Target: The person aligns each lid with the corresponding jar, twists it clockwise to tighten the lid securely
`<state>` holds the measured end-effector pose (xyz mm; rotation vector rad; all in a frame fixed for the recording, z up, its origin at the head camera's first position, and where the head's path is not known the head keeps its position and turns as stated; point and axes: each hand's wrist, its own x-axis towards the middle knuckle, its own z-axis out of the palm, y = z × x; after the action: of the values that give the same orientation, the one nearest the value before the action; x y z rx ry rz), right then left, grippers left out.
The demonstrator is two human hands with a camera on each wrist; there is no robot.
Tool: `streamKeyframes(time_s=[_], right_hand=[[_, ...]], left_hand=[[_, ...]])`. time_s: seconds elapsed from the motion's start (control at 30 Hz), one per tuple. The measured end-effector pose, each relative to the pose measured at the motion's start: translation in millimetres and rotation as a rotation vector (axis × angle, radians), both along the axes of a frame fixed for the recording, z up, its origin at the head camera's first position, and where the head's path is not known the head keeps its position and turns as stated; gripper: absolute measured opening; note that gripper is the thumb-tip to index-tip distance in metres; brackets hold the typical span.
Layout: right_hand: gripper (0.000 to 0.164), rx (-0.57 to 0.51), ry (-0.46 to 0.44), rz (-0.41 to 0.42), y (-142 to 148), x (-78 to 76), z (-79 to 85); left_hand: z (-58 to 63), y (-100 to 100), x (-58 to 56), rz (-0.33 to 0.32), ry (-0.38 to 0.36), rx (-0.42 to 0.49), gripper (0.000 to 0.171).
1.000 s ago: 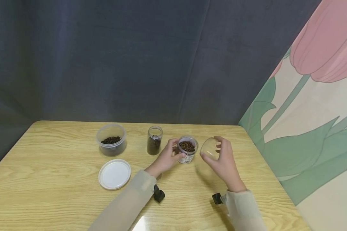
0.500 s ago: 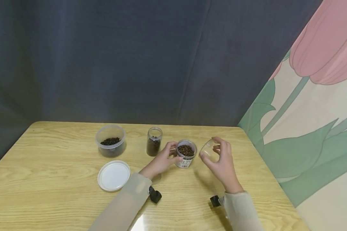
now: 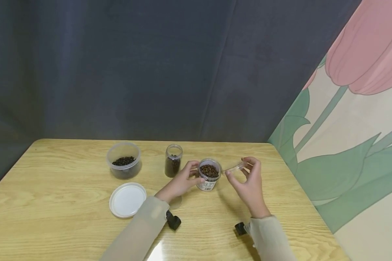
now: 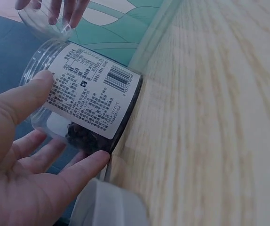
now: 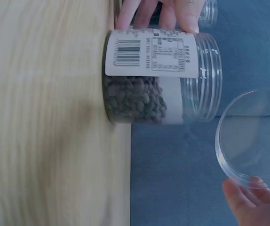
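A clear screw-top jar (image 3: pixel 209 175) with a white printed label stands uncapped on the table, partly filled with brown bean-like pieces. My left hand (image 3: pixel 180 183) holds it from the left, thumb on the label and fingers round the far side, as the left wrist view shows. Just right of the jar's mouth, my right hand (image 3: pixel 250 186) pinches a clear round lid (image 5: pixel 245 136) by its edge between thumb and fingers. In the head view this lid is nearly edge-on, close beside the jar's rim and raised off the table.
Left of the hands stands a slim clear jar (image 3: pixel 173 166) of dark pieces, without a lid. Further left is a round plastic tub (image 3: pixel 125 171) of similar pieces, with a white lid (image 3: pixel 127 200) lying before it. A dark curtain (image 3: pixel 134 72) hangs behind the table.
The clear lid has tilted from showing its face to nearly edge-on. The labelled jar has shifted slightly left and nearer in the head view, with my left hand still holding it.
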<state>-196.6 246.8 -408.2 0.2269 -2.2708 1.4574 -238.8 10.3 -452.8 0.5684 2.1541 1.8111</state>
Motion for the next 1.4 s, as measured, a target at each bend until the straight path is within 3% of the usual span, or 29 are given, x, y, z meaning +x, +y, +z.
streamKeyframes(time_s=[0.2,0.4,0.53,0.83,1.13,1.4], right_hand=[[0.078,-0.070,0.012,0.023,-3.8,-0.1,-4.1],[0.074,-0.063,0.085,0.005,-6.7,-0.1,-8.4],[0.071,-0.107,0.100,0.036,-9.7,-0.3,-11.6],[0.073,-0.183,0.036,0.159,-15.7,-2.5,-23.1],[0.071,-0.251,-0.064,0.203,-21.1,-2.9,-28.8],[0.076,-0.180,-0.083,0.198,-22.6,-3.5,-31.2]], left_hand=[[-3.1,-1.4,-1.2,-0.005,-0.021,0.030,0.062],[-5.6,-3.1,-2.7,-0.025,-0.045,0.068,0.061],[-6.1,-4.7,-2.8,-0.035,-0.048,0.067,0.061],[-5.6,-7.3,-1.6,-0.065,-0.028,0.055,0.067],[-5.2,-6.8,-0.8,-0.056,-0.041,0.049,0.066],[-6.9,-6.5,-2.0,-0.056,-0.018,0.045,0.065]])
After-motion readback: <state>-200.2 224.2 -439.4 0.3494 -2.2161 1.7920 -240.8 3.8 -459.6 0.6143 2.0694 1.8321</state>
